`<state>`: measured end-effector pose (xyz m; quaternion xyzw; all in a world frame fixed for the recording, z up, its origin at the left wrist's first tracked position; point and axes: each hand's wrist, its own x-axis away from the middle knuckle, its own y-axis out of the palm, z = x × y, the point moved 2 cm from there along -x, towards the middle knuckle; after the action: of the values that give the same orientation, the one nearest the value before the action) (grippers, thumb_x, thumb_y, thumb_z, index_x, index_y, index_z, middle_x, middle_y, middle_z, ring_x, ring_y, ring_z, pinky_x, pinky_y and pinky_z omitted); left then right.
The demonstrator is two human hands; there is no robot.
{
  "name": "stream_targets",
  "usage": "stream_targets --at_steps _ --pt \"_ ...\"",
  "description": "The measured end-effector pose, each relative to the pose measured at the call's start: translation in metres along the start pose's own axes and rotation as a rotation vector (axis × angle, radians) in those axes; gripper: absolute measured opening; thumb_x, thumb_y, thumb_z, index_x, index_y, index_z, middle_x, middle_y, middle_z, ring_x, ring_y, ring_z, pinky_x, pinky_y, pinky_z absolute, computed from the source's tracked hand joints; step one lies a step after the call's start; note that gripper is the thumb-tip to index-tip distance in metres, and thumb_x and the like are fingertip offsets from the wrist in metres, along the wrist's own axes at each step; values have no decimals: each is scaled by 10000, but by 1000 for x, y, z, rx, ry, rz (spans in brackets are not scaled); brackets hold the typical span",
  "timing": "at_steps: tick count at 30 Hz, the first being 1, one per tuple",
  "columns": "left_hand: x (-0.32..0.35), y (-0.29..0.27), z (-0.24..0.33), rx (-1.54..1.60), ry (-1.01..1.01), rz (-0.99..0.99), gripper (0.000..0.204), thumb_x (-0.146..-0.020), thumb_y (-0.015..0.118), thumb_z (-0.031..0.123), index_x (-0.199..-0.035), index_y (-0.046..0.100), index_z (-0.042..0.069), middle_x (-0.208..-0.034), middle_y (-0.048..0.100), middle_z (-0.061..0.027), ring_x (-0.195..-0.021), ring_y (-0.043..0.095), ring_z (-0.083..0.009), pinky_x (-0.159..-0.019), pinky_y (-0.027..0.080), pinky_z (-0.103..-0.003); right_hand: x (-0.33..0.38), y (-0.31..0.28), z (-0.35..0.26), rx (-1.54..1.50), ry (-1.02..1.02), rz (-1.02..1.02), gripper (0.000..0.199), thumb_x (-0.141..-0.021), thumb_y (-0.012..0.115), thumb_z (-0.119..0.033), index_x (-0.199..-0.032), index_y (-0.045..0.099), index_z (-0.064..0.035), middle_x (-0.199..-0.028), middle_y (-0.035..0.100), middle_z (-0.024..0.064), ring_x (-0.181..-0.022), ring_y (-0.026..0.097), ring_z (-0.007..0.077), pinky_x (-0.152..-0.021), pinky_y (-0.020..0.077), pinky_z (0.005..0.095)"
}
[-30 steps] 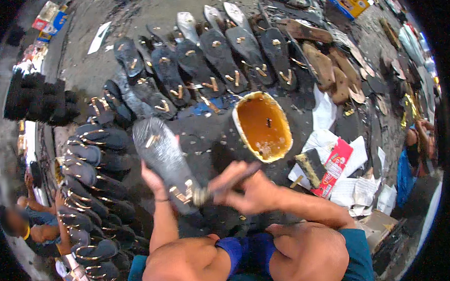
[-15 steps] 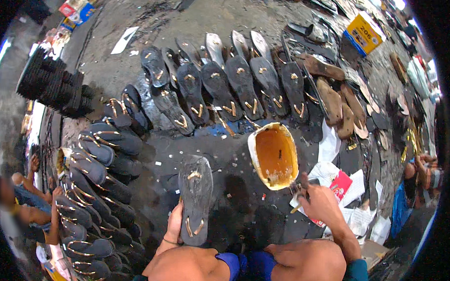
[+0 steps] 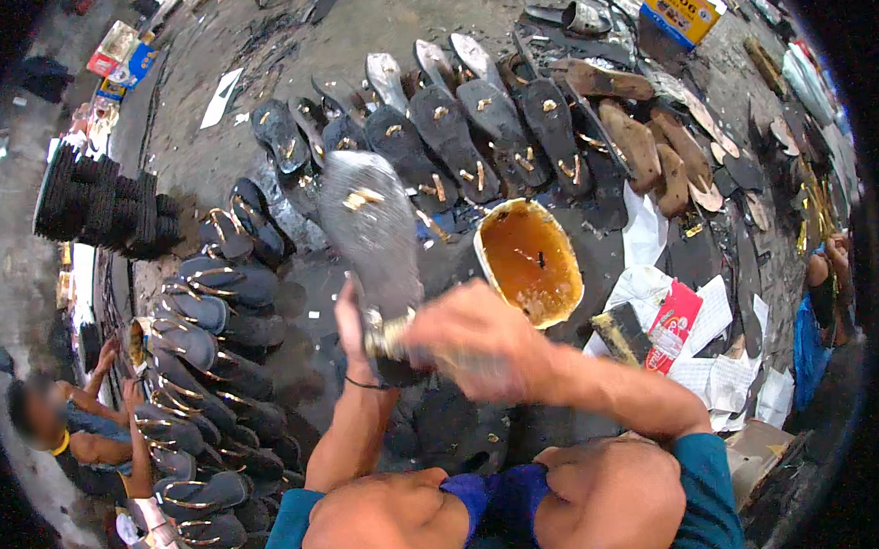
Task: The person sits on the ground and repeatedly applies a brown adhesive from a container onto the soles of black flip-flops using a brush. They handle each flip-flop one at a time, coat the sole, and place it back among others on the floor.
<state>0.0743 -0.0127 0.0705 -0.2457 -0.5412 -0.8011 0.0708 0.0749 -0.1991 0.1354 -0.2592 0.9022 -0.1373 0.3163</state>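
Note:
My left hand (image 3: pixel 349 321) is wrapped round the side of a black sandal sole (image 3: pixel 368 214), held up off the floor with its underside facing up. Gold strap ends poke through near its far end. My right hand (image 3: pixel 490 340), smeared by motion, grips a brush. The brush's pale bristles (image 3: pixel 391 336) touch the near part of the sole, which the brush and hand partly hide. Just beyond my right hand stands a cut-open container (image 3: pixel 546 322) with a pale rim, holding amber, glue-like liquid (image 3: pixel 528 252).
Beyond, upturned black sandals (image 3: pixel 441 129) lie in rows. More gold-strapped sandals (image 3: pixel 205 341) are heaped at left, near a seated person (image 3: pixel 96 422). Wooden shoe lasts (image 3: pixel 631 142), papers (image 3: pixel 717 313) and a yellow-blue box (image 3: pixel 684 9) are on the right.
My right hand has moved left from beside the container, bringing the brush onto the sole. My left hand has raised the sole forward, away from my knees.

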Motion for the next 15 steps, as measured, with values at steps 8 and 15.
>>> stream_targets --at_steps 8,15 --pt "7 26 5 -19 133 -132 310 -972 487 243 -1082 623 -13 -997 647 -136 -958 574 -218 -961 463 -389 8 7 1 -38 161 247 421 -817 734 -173 -1227 646 -139 -1020 702 66 -941 669 280 -803 498 404" --pt "7 -22 -20 -161 35 -71 432 -1051 431 384 -1262 597 46 -1195 666 -142 -1088 657 -254 -922 561 -407 -27 -16 -1 112 -75 5 517 -718 714 -148 -1229 634 -153 -1055 646 52 -971 604 282 -835 452 433"
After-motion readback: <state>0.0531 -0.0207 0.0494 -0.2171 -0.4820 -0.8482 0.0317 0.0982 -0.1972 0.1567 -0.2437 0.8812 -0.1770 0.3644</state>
